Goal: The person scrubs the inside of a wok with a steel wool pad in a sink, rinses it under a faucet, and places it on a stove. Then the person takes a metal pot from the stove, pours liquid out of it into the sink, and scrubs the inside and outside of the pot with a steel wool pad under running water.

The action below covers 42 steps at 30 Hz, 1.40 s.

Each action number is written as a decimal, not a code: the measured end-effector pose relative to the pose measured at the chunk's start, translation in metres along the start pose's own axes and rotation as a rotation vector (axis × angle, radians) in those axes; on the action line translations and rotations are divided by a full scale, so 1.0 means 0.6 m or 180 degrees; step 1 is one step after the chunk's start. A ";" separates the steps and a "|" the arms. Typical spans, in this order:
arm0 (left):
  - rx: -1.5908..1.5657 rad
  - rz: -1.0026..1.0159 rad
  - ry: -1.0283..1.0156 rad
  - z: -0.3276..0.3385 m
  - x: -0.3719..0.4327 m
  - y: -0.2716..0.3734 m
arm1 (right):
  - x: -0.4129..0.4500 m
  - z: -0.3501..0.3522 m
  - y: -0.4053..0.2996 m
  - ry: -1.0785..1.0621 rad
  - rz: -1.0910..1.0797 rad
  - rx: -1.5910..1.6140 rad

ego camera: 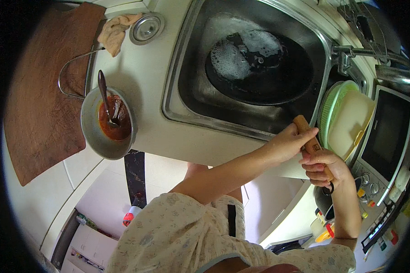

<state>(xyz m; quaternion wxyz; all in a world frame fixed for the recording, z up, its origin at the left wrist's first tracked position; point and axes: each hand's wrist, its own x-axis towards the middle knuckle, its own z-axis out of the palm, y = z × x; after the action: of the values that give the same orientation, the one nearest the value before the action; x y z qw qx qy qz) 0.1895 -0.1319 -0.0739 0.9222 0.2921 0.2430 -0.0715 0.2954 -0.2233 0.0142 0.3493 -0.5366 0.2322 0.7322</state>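
Note:
A black frying pan rests in the stainless steel sink, with foamy water in it. Its wooden handle reaches out over the sink's near right corner. My left hand is closed around the upper part of that handle, thumb lying along it. Just below, my right hand wraps the handle's lower end, where a black hanging ring sticks out. The join between handle and pan is dark and hard to make out.
Left of the sink, a grey bowl holds red sauce and a spoon. Behind it are a brown cutting board, a cloth and a sink strainer. Right are a faucet, a green basket and a microwave.

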 end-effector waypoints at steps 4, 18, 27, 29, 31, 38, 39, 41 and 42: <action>-0.0346 -0.0115 -0.0096 0.014 0.005 -0.015 | -0.031 0.030 -0.007 0.0366 0.0167 0.0084; -0.0894 -0.0496 -0.0974 0.052 -0.031 0.016 | -0.112 0.102 -0.012 0.0973 0.0246 -0.0159; -0.1016 -0.0464 -0.1245 0.069 -0.010 0.037 | -0.131 0.114 -0.010 0.1658 -0.0231 -0.0938; -0.1057 -0.0464 -0.1287 0.080 -0.008 0.043 | -0.140 0.111 -0.004 0.1895 -0.0489 -0.1195; -0.1104 -0.0370 -0.1387 0.072 -0.010 0.050 | -0.133 0.112 -0.004 0.1920 -0.0563 -0.1405; -0.0968 -0.0120 -0.1427 0.091 0.015 0.016 | -0.138 0.103 0.001 0.2182 -0.0722 -0.2147; -0.0974 -0.0118 -0.1424 0.096 0.016 0.014 | -0.140 0.105 0.000 0.2181 -0.0717 -0.2152; -0.0881 -0.0270 -0.1395 0.105 0.015 0.014 | -0.148 0.120 -0.001 0.2393 -0.0611 -0.2388; -0.0905 -0.0241 -0.1497 0.104 0.014 0.014 | -0.151 0.115 0.001 0.2402 -0.0605 -0.2386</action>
<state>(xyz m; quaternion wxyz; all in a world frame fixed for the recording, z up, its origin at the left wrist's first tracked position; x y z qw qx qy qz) 0.2245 -0.1605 -0.0294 0.9817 0.1259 0.0406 -0.1370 0.2680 -0.1983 0.1217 0.0909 -0.8689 0.0148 0.4864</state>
